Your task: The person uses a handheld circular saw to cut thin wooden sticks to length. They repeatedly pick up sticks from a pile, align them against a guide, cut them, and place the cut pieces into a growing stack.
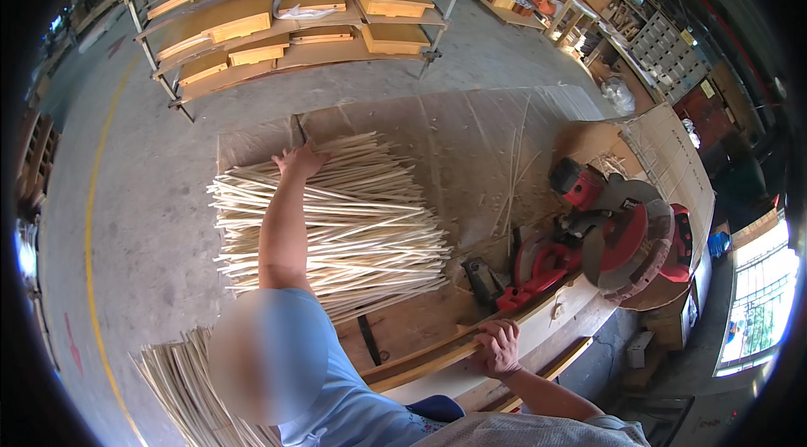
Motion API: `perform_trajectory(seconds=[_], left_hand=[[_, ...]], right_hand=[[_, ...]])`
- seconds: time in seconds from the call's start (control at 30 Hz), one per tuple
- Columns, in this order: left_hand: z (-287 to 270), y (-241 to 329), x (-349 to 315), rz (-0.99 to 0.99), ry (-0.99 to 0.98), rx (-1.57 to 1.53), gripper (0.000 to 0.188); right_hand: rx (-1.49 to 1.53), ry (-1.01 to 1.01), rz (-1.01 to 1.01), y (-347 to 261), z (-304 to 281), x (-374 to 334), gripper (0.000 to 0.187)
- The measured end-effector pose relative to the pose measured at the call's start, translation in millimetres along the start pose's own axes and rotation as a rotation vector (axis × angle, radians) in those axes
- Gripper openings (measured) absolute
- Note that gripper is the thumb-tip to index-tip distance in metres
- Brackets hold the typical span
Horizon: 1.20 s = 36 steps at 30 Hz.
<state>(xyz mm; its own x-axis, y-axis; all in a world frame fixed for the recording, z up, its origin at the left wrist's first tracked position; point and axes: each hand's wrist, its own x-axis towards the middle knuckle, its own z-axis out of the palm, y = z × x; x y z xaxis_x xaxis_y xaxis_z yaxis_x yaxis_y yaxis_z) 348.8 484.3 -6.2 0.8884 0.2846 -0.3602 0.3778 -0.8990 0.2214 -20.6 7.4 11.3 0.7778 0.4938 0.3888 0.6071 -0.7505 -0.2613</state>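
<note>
Nearby, a red mitre saw point(618, 232) flanks the stick pile point(336, 224).

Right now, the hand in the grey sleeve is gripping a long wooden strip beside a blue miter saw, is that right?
Not quite. The miter saw is red, not blue. The head view shows the rest as you said: the right hand, in the grey sleeve, grips the long wooden strip beside the saw.

Thin sticks point(336, 220): pale cream, stacked in a striped pile. Bench point(471, 144): tan brown, worn. Mitre saw point(618, 232): red with grey guard and black parts. Shelved wooden boxes point(244, 22): honey yellow. Floor point(126, 220): grey, with yellow line.
</note>
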Motion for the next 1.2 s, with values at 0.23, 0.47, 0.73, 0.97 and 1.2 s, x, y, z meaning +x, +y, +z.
perform_trajectory(seconds=[0.23, 0.47, 0.73, 0.97, 1.2], left_hand=[[-6.4, -14.6, -11.7, 0.063, -0.027, -0.013, 0.1], [-3.0, -26.1, -52.1, 0.336, -0.008, -0.072, 0.096], [4.8, -22.4, -111.7, 0.547, 0.088, 0.173, 0.079], [28.4, -23.6, -133.5, 0.52, 0.205, 0.233, 0.074], [37.9, -21.8, -146.9, 0.404, 0.172, 0.153, 0.084]], right_hand=[[-0.005, -0.007, -0.006, 1.5, 0.8, -1.6, 0.05], [-0.018, -0.012, -0.008, 0.3, 0.4, -2.6, 0.053], [0.009, -0.014, -0.007, 0.0, -2.8, 1.3, 0.053], [0.005, -0.023, -0.012, 1.8, -1.5, -0.8, 0.052], [0.017, -0.029, -0.001, 2.0, -1.2, -4.4, 0.053]])
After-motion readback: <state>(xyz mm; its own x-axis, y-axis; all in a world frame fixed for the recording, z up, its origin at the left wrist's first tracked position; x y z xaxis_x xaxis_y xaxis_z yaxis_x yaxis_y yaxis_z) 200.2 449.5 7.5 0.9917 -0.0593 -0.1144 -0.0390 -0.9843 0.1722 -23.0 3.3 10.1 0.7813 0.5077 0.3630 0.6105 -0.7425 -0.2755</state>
